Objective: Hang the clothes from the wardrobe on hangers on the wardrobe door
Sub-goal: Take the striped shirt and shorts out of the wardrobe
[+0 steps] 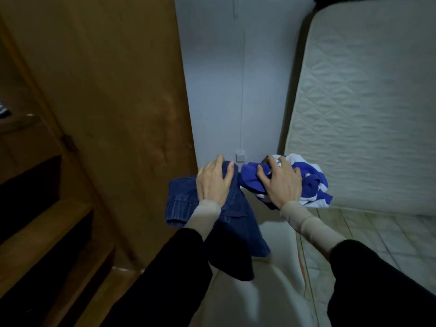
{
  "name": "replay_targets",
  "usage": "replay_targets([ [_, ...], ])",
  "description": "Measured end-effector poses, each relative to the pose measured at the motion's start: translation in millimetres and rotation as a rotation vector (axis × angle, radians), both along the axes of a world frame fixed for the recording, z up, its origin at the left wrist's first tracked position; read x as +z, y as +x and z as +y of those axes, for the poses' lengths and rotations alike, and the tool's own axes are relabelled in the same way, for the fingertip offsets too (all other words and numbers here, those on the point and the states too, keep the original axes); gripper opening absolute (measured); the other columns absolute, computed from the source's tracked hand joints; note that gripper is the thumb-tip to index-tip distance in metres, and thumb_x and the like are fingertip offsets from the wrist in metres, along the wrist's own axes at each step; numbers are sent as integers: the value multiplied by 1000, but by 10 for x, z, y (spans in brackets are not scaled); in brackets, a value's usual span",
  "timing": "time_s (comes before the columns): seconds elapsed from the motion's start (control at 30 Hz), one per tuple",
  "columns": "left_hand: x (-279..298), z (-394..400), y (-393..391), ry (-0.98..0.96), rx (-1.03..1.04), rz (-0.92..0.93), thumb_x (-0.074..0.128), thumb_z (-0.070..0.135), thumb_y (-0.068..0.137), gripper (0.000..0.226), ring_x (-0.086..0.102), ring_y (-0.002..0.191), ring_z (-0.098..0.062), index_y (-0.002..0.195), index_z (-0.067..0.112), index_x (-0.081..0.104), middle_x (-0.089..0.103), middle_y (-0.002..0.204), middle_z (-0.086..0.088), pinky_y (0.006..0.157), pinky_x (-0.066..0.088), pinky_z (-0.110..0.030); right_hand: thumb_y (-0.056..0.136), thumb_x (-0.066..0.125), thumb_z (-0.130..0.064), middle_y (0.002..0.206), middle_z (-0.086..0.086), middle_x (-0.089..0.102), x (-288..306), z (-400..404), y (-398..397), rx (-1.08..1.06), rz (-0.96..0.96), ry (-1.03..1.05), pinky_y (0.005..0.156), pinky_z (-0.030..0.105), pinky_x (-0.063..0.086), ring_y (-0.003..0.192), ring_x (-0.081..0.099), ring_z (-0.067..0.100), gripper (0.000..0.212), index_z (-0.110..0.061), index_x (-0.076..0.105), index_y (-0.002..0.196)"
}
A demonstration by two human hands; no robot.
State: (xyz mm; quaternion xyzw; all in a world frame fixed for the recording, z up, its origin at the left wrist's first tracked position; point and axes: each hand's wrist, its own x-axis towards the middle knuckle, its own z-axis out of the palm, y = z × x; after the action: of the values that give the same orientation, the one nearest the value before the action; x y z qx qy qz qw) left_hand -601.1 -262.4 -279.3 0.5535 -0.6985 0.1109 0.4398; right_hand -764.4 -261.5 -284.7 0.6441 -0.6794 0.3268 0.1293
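A: What's nearest the camera?

B: Two arms in black sleeves with beige cuffs, reaching forward over a pale cloth (259, 291) that lies low in the view.

A: And the hands?

B: The left hand (213, 182) grips a pair of dark blue jeans (238, 215), fingers curled over the top fold; the jeans hang down under the wrist, with a ribbed cuff showing to the left. The right hand (282, 181) clutches a bunched blue and white shirt (311, 182), fingers spread and dug into the fabric.

A: Where are those clothes, then?

B: Both held up in the air, side by side and just touching, in front of the open wardrobe door (106, 90).

A: What's to the left?

B: Wooden wardrobe shelves (42, 223), dark inside.

A: And the right?

B: A quilted mattress (368, 102) standing on edge on a tiled floor (368, 234).

A: Farther back?

B: A pale wall (236, 79), with a small white socket (240, 156) low down, just above the hands.
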Motion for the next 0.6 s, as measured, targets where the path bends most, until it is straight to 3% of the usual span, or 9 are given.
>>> replay_targets([
  [0.13, -359, 0, -130, 136, -14, 22, 43, 32, 96, 30, 55, 68, -30, 83, 7, 53, 61, 72, -12, 66, 37, -35, 93, 42, -44, 97, 10, 58, -408, 110, -131, -20, -84, 118, 77, 39, 33, 84, 53, 31, 32, -15, 55, 99],
  [0.6, -1889, 94, -353, 348, -108, 96, 30, 44, 93, 45, 54, 66, -30, 79, 7, 51, 57, 71, -12, 61, 39, -34, 93, 41, -44, 96, 11, 56, -1850, 349, -259, -156, -197, 415, 78, 40, 36, 83, 53, 32, 31, -15, 53, 98],
])
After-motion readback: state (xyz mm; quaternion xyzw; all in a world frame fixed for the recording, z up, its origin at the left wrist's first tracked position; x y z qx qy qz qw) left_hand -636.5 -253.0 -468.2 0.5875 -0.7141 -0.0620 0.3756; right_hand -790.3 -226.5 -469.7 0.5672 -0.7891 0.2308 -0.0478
